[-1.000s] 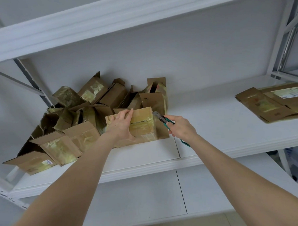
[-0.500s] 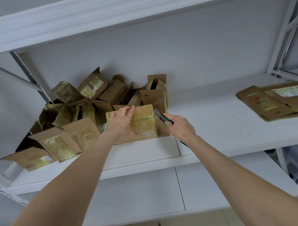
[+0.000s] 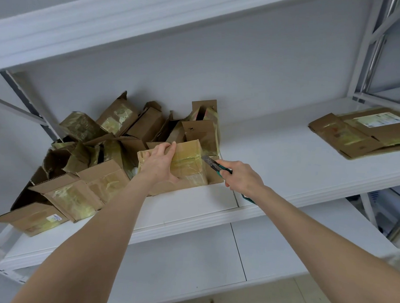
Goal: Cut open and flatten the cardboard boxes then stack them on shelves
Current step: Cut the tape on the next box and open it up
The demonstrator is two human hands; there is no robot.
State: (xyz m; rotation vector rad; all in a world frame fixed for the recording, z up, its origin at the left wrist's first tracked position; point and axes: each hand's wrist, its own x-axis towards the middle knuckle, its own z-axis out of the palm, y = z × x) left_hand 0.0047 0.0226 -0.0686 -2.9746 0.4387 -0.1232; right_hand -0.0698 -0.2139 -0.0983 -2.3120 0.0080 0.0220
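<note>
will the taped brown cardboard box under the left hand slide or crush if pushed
Probably light: the left hand alone steadies the taped brown cardboard box. Glossy tape likely makes it slippery. Closed walls should stay stiff against the green-handled knife.

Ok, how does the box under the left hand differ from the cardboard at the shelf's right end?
The box is a whole, taped block; the flat stack lies opened out. The left hand grips the box and the right hand holds the knife at its edge; nothing touches the flat stack. Both are brown cardboard with yellowish tape on the same shelf.
</note>
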